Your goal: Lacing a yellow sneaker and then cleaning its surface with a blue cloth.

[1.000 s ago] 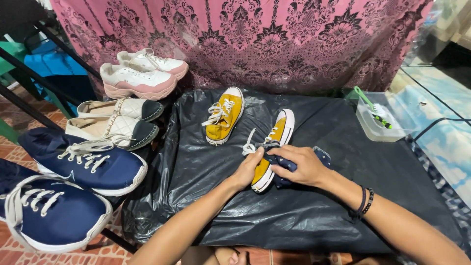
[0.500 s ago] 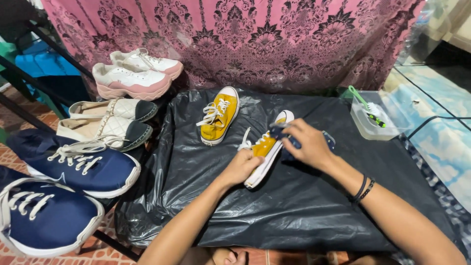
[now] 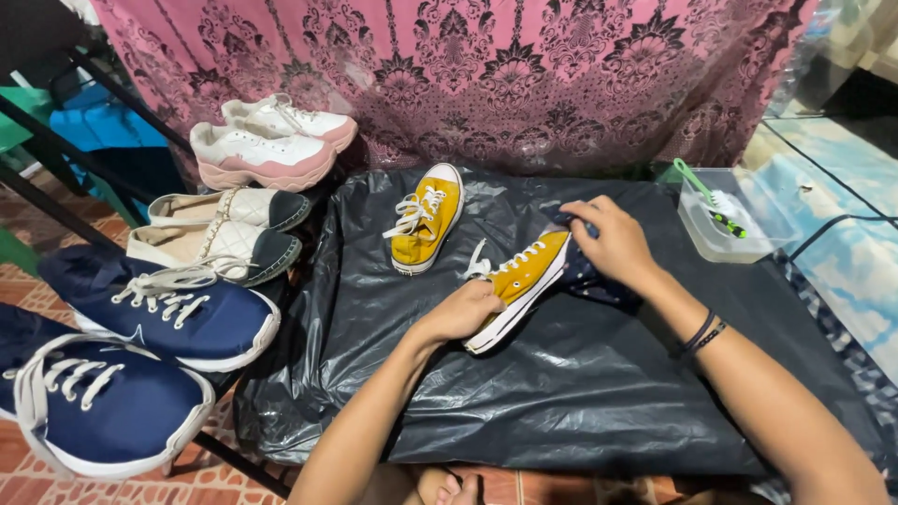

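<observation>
My left hand (image 3: 465,312) grips the toe end of a small yellow sneaker (image 3: 520,279) with white laces, tipped on its side on a black plastic sheet (image 3: 561,402). My right hand (image 3: 613,241) is closed on a dark blue cloth (image 3: 591,277) pressed against the heel end of that sneaker. A second yellow sneaker (image 3: 426,217) stands upright just to the left, apart from both hands.
To the left lie a pair of navy sneakers (image 3: 168,309), cream and black slip-ons (image 3: 220,234) and white and pink sneakers (image 3: 267,150). A clear plastic box (image 3: 739,220) holding a green-handled brush sits at the right. A pink patterned cloth (image 3: 486,75) hangs behind.
The held sneaker has been turned onto its side. My right hand with the cloth has shifted from its front towards its heel end. The view has dipped slightly.
</observation>
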